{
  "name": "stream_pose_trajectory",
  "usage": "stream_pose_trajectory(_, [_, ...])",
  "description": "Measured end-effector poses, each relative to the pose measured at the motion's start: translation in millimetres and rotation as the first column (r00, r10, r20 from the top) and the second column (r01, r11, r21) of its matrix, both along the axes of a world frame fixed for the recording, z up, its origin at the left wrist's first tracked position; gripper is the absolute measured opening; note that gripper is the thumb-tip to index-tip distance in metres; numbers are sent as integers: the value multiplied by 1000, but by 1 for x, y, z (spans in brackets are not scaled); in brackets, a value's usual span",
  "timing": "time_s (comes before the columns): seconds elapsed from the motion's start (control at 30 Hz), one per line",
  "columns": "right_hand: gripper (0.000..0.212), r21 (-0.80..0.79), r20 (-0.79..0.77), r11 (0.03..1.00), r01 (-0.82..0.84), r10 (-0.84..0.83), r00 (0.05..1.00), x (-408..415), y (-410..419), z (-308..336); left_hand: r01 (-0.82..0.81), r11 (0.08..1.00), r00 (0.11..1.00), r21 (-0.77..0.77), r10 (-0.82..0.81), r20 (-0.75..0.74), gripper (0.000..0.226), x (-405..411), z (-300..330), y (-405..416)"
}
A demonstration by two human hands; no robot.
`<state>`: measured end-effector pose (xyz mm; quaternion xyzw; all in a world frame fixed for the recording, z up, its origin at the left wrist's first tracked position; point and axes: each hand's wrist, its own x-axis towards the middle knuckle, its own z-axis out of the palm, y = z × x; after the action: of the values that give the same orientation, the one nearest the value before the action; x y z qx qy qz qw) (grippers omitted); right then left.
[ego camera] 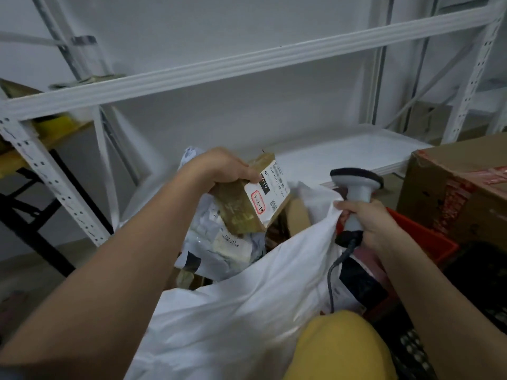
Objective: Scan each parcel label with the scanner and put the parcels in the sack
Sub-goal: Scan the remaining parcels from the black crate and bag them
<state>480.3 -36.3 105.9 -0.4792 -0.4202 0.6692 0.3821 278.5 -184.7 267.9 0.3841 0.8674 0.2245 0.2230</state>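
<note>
My left hand [219, 168] grips a small brown cardboard parcel [241, 209] with a white label facing up, held over the mouth of the white sack [247, 292]. Inside the sack lie several grey and white bagged parcels [219, 248]. My right hand [367, 220] holds the grey handheld scanner [356, 187] by its handle, head pointing away, and pinches the sack's rim against it. The scanner's cable [333, 278] hangs down over the sack.
A white metal shelf rack [192, 75] stands behind the sack, with a white shelf board [343, 152]. A large taped cardboard box [461, 187] sits at the right above a red crate [428, 239]. A black crate [482, 283] is lower right. Yellow fabric [340, 349] fills the bottom.
</note>
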Motion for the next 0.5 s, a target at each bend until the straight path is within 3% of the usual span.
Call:
stream_pose_trajectory(0.1, [28,72,-65,997,-14,19,998,8,-14,19,72,991,997,-112,-74,-16,45,-1,6,-2])
stream_pose_trajectory(0.23, [30,112,-1,994,-7,7,1000,14,-32,24,131,968,991,-215,-129,24,61,6,-19,-3])
stream_pose_trajectory(0.37, [34,92,99,996,-15,6,995,30,-33,16,151,986,945,-72,-166,-283,55,16,-66,-1])
stream_pose_trajectory(0.5, [40,90,106,996,-12,3,994,40,-33,13,181,976,916,120,-123,-383,58,30,-77,0])
